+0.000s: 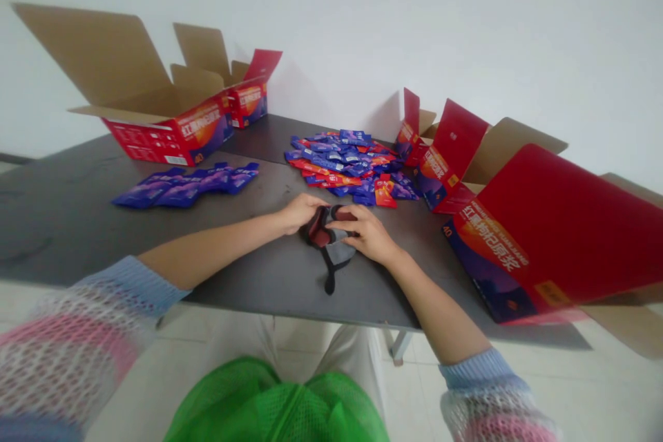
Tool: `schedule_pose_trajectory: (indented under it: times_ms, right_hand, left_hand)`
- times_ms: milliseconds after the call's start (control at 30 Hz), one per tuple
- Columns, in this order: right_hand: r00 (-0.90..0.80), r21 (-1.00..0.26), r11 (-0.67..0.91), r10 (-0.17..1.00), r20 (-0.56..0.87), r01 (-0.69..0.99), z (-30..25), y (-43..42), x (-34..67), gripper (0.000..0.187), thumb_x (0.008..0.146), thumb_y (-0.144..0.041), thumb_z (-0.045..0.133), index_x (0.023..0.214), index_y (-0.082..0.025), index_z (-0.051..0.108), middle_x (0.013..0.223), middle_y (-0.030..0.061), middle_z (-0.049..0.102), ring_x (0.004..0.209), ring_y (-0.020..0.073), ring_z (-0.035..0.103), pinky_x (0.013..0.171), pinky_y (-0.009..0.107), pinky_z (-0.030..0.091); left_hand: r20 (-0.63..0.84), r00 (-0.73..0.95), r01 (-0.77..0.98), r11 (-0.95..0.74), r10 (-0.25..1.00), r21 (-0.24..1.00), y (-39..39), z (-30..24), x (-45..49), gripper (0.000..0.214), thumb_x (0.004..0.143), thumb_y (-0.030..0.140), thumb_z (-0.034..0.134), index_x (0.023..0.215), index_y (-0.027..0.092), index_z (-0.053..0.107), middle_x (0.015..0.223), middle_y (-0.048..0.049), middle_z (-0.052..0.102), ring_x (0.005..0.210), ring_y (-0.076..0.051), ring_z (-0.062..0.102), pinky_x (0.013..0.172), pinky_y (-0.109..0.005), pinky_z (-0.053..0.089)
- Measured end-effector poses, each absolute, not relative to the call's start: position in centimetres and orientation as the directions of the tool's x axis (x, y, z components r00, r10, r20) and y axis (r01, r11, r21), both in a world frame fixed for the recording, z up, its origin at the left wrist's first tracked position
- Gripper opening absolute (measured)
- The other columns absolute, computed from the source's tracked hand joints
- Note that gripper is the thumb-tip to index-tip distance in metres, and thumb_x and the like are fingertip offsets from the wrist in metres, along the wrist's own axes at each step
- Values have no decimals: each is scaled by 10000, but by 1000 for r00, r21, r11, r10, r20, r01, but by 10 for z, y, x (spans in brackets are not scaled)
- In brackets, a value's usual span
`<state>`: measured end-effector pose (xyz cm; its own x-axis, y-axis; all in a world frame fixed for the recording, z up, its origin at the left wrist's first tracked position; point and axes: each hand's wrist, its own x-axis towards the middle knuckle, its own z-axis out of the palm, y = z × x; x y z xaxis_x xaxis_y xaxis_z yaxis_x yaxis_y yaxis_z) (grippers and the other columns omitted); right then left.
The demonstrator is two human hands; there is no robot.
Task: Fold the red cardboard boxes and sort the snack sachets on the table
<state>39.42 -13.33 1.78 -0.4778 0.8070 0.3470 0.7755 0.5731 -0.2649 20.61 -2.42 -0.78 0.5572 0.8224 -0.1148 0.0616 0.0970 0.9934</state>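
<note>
Gripping a grey-and-red glove [335, 248] near the table's [77, 221] front edge, the left hand [299, 211] closes its curled fingers on the glove's 9 o'clock side, while the right hand [371, 235] pinches the 3 o'clock side, fingers bent over it. A sachet pile [347, 166] lies at 12 o'clock, purple sachets [184, 186] at 10, an open box [170, 131] beyond them, and a red box [543, 235] at 3.
</note>
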Motion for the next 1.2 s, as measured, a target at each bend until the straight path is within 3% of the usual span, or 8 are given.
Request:
schedule_pose_trajectory:
  times_ms: [233,500,667,733,800,900,1033,1200]
  right_hand:
    - [-471,-133,501,858,205,855,29,-139,391,415,887,-333,672,1292,-416,649,1347,47,530,1180,242,492,993,390,415]
    - [-295,-155,330,932,212,931,18,-130,414,475,898,-429,646,1364,-375,572,1362,57,530,1162,248,528,958,375,438]
    - [-43,-208,87,977,207,974,17,-131,444,447,859,-352,696,1299,-366,618,1315,53,575,1179,286,538,929,411,464]
    - [-20,-210,65,978,209,976,17,-132,450,428,853,-331,699,1274,-369,632,1314,57,578,1211,306,522,930,434,468]
    - [-26,-207,71,977,211,976,18,-131,452,411,855,-321,696,1260,-371,639,1307,63,580,1224,315,514,931,449,470]
    - [-33,-189,71,980,198,979,19,-130,450,391,859,-327,689,1245,-377,646,1277,74,587,1211,336,519,909,475,481]
    - [-28,-121,51,983,182,991,23,-132,444,405,869,-331,673,1271,-370,637,1311,96,571,1222,372,502,907,529,479]
    - [-9,-69,20,987,159,997,28,-138,437,425,904,-336,620,1327,-372,595,1369,106,540,1255,371,469,930,558,469]
  left_hand:
    - [-196,659,108,166,726,980,-19,0,198,221,687,233,810,884,138,784,828,-90,783,673,-174,704,705,-321,586]
    - [-333,697,293,172,635,941,-21,16,190,263,652,274,840,857,124,774,876,-126,777,790,-217,728,812,-381,598]
    - [-238,537,420,-12,809,907,-19,62,152,364,736,306,750,1041,108,751,940,-131,777,853,-244,734,819,-398,595]
    - [-3,424,600,-278,906,750,-18,88,130,354,849,274,617,1145,108,718,1005,-109,769,944,-246,718,891,-409,563]
    - [250,400,829,-464,882,310,-20,112,108,389,904,179,498,1249,105,661,1097,-108,743,1078,-276,671,985,-477,494]
    - [363,423,900,-336,830,-279,-25,130,84,407,921,96,411,1288,24,572,1138,-185,700,1125,-341,639,957,-554,476]
    - [306,332,882,-179,892,-435,-19,110,73,410,966,54,240,1230,-88,519,1125,-296,660,1071,-364,661,834,-468,546]
    - [80,373,852,-307,924,-425,8,60,72,394,917,31,311,1054,-31,675,1068,-292,694,1015,-356,694,809,-429,558]
